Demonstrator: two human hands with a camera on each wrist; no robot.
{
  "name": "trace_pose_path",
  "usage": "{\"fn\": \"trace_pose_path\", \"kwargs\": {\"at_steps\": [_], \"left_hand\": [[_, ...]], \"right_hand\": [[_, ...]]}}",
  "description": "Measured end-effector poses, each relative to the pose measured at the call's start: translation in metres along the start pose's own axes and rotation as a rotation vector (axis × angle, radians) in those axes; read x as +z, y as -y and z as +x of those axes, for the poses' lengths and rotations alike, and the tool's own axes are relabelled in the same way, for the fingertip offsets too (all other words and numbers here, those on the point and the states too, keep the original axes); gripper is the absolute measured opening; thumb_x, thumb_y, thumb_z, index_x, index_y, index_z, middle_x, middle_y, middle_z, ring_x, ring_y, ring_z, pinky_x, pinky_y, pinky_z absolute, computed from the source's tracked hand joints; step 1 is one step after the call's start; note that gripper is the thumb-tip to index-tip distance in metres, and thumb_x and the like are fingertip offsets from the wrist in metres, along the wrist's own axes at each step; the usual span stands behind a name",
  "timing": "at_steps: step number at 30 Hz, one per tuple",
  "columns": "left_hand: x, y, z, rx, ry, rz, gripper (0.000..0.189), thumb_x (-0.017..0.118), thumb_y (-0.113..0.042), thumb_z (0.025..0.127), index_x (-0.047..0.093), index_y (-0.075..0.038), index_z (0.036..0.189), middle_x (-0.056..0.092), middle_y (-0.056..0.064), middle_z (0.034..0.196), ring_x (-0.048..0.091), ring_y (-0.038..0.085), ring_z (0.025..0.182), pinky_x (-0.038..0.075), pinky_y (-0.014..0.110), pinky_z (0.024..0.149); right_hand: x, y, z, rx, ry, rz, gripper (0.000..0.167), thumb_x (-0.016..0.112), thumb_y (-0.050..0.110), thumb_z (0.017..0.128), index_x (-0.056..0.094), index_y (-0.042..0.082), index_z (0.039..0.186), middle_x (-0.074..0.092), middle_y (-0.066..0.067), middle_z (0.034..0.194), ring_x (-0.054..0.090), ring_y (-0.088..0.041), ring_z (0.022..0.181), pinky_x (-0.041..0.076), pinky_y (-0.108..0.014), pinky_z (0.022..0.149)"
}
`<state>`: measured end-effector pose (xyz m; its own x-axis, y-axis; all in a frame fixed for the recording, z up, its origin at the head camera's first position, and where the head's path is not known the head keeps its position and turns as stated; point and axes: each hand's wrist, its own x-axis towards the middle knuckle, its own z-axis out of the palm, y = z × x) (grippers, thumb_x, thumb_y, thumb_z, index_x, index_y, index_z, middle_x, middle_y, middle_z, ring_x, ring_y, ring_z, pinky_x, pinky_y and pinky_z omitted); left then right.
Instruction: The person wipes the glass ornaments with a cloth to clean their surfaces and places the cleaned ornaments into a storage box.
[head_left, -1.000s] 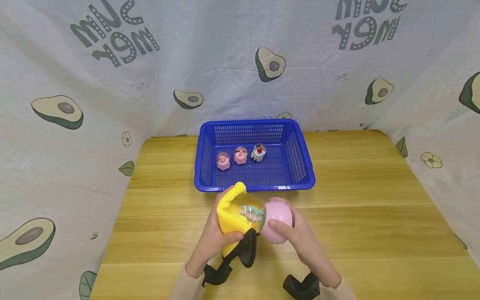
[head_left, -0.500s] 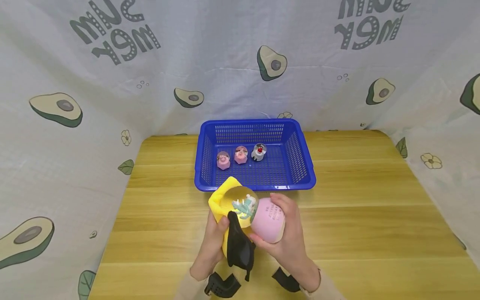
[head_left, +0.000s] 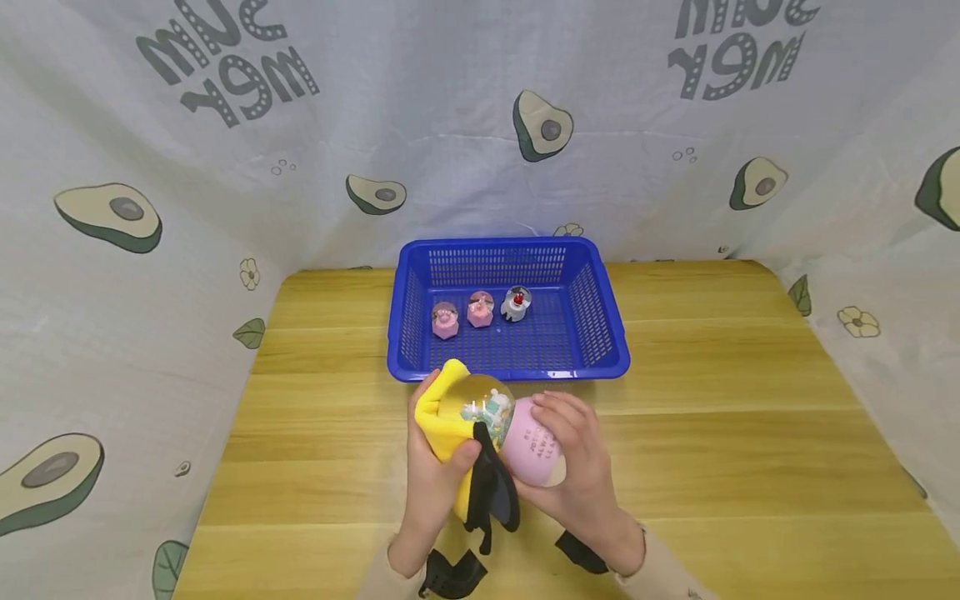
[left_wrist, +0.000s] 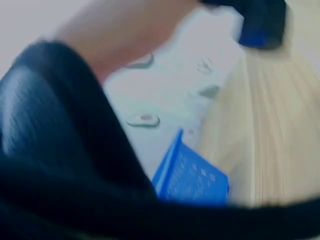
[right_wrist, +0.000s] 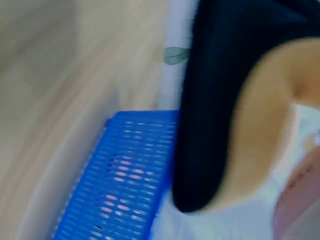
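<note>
A snow globe (head_left: 525, 446) with a clear dome and a round pink lettered base is held between the hands in front of the basket. My right hand (head_left: 585, 475) grips the pink base, fingers over its upper side and thumb beneath. Small white and green figures show inside the dome. My left hand (head_left: 431, 483) holds a soft yellow cloth (head_left: 442, 421) with black parts against the dome, the thumb pressing on its near side. The cloth's black flap (head_left: 495, 492) hangs below. In the right wrist view, the black flap (right_wrist: 210, 110) and part of the lettered pink base (right_wrist: 300, 190) appear.
A blue plastic basket (head_left: 510, 374) stands at the back of the wooden table (head_left: 750, 400). Inside it are two small pink globes (head_left: 445, 321) and a white one with a red top (head_left: 516, 305). An avocado-print curtain (head_left: 450, 100) hangs behind.
The snow globe has turned in the right hand, bringing lettering on its base into view, and shifted slightly left. The left hand's cloth has moved around the dome, its black flap swinging.
</note>
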<state>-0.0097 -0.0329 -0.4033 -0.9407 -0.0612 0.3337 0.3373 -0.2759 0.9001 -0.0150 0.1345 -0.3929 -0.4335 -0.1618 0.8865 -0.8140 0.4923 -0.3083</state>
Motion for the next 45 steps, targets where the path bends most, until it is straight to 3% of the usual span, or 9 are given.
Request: {"fn": "trace_pose_path", "kwargs": {"at_steps": [7, 12, 18, 22, 25, 28, 38, 41, 45], "left_hand": [[-0.006, 0.0, 0.004, 0.128, 0.119, 0.169, 0.084, 0.076, -0.045, 0.078, 0.036, -0.006, 0.142, 0.043, 0.013, 0.138, 0.044, 0.03, 0.121, 0.043, 0.033, 0.098], [-0.015, -0.004, 0.015, 0.203, 0.314, 0.305, 0.083, 0.076, -0.048, 0.077, 0.04, -0.004, 0.137, 0.043, 0.013, 0.136, 0.044, 0.029, 0.122, 0.041, 0.036, 0.099], [-0.025, -0.014, 0.032, 0.197, 0.64, 0.428, 0.081, 0.085, -0.028, 0.07, 0.042, -0.01, 0.135, 0.043, 0.008, 0.136, 0.045, 0.025, 0.121, 0.043, 0.036, 0.097], [-0.025, -0.018, 0.04, 0.173, 0.817, 0.487, 0.074, 0.083, -0.027, 0.071, 0.044, -0.012, 0.132, 0.046, 0.004, 0.133, 0.046, 0.019, 0.12, 0.043, 0.033, 0.098], [-0.024, -0.02, 0.044, 0.111, 0.886, 0.506, 0.064, 0.079, -0.028, 0.076, 0.046, -0.013, 0.128, 0.047, 0.0, 0.13, 0.046, 0.015, 0.119, 0.043, 0.031, 0.097], [-0.025, -0.02, 0.047, 0.053, 0.904, 0.534, 0.055, 0.076, -0.026, 0.08, 0.046, -0.012, 0.124, 0.047, -0.001, 0.127, 0.046, 0.014, 0.118, 0.042, 0.031, 0.098], [-0.021, -0.01, 0.061, 0.033, 0.954, 0.597, 0.043, 0.069, -0.026, 0.088, 0.044, -0.009, 0.119, 0.046, 0.001, 0.123, 0.045, 0.014, 0.114, 0.04, 0.03, 0.098], [-0.022, -0.004, 0.066, -0.052, 0.965, 0.561, 0.041, 0.068, -0.025, 0.089, 0.044, -0.011, 0.119, 0.046, 0.001, 0.123, 0.045, 0.014, 0.112, 0.043, 0.029, 0.093], [-0.027, 0.006, 0.071, -0.151, 0.962, 0.458, 0.036, 0.067, -0.016, 0.09, 0.046, -0.009, 0.118, 0.049, 0.005, 0.121, 0.049, 0.016, 0.105, 0.047, 0.028, 0.086]], "right_hand": [[-0.023, 0.013, 0.007, 0.25, 0.176, 0.007, 0.066, 0.07, 0.05, 0.079, 0.057, -0.003, 0.117, 0.06, -0.014, 0.115, 0.055, -0.026, 0.1, 0.046, -0.021, 0.084], [-0.04, 0.018, 0.019, 0.556, 0.364, 0.08, 0.066, 0.086, 0.032, 0.066, 0.056, 0.007, 0.12, 0.062, -0.004, 0.11, 0.058, -0.016, 0.088, 0.053, -0.026, 0.063], [-0.05, -0.008, 0.031, 0.929, 0.659, 0.363, 0.048, 0.079, 0.02, 0.073, 0.057, 0.003, 0.113, 0.062, -0.01, 0.099, 0.059, -0.023, 0.082, 0.054, -0.031, 0.06], [-0.046, -0.035, 0.03, 1.037, 0.877, 0.654, 0.039, 0.067, 0.024, 0.084, 0.057, -0.003, 0.111, 0.062, -0.013, 0.096, 0.06, -0.026, 0.084, 0.054, -0.035, 0.066], [-0.042, -0.046, 0.026, 1.108, 0.972, 0.805, 0.04, 0.061, 0.027, 0.088, 0.056, -0.005, 0.112, 0.063, -0.013, 0.095, 0.062, -0.024, 0.082, 0.054, -0.035, 0.068], [-0.039, -0.044, 0.025, 1.114, 0.975, 0.773, 0.041, 0.063, 0.027, 0.088, 0.056, -0.005, 0.112, 0.062, -0.012, 0.093, 0.061, -0.023, 0.081, 0.054, -0.034, 0.067], [-0.033, -0.008, 0.029, 0.912, 0.767, 0.204, 0.057, 0.083, 0.033, 0.07, 0.058, 0.006, 0.113, 0.06, -0.003, 0.092, 0.056, -0.019, 0.077, 0.051, -0.03, 0.057], [-0.031, -0.002, 0.025, 0.782, 0.708, 0.094, 0.063, 0.086, 0.034, 0.064, 0.058, 0.009, 0.114, 0.06, 0.002, 0.099, 0.054, -0.014, 0.079, 0.049, -0.028, 0.059], [-0.029, -0.001, 0.019, 0.518, 0.659, 0.01, 0.07, 0.089, 0.037, 0.056, 0.059, 0.01, 0.113, 0.06, 0.003, 0.107, 0.054, -0.013, 0.09, 0.05, -0.029, 0.067]]}}
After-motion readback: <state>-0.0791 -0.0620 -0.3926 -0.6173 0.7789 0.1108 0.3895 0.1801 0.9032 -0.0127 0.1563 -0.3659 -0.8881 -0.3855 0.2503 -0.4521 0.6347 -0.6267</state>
